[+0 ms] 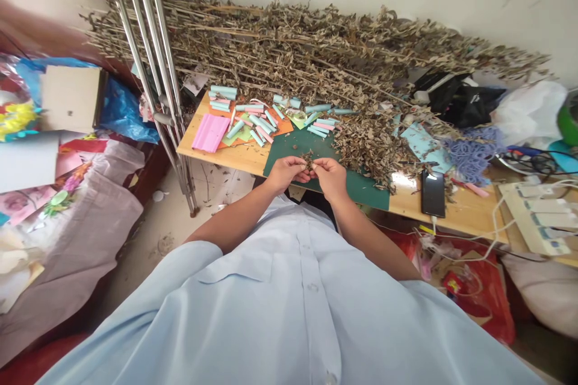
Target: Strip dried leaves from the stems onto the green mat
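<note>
My left hand (pixel 288 172) and my right hand (pixel 331 175) meet at the near edge of a green cutting mat (pixel 289 143). Pinched between the fingertips of both is a small piece of dried leaves (pixel 309 159). On the mat, just to the right of my hands, lies a heap of loose dried leaves (pixel 368 147). Rolled paper tubes (pixel 262 123) in pale blue and pink are scattered beyond my hands, some on orange and green sheets. A folded pink paper (pixel 211 132) rests at the table's left side.
Long dried stalks with leaves (pixel 293 42) stretch along the wall. A metal crutch (pixel 153 66) leans at the left. On the right are a phone (pixel 433 194) on a cable, a power strip (pixel 535 216), blue yarn (pixel 474 153) and a white plastic bag (pixel 526 111).
</note>
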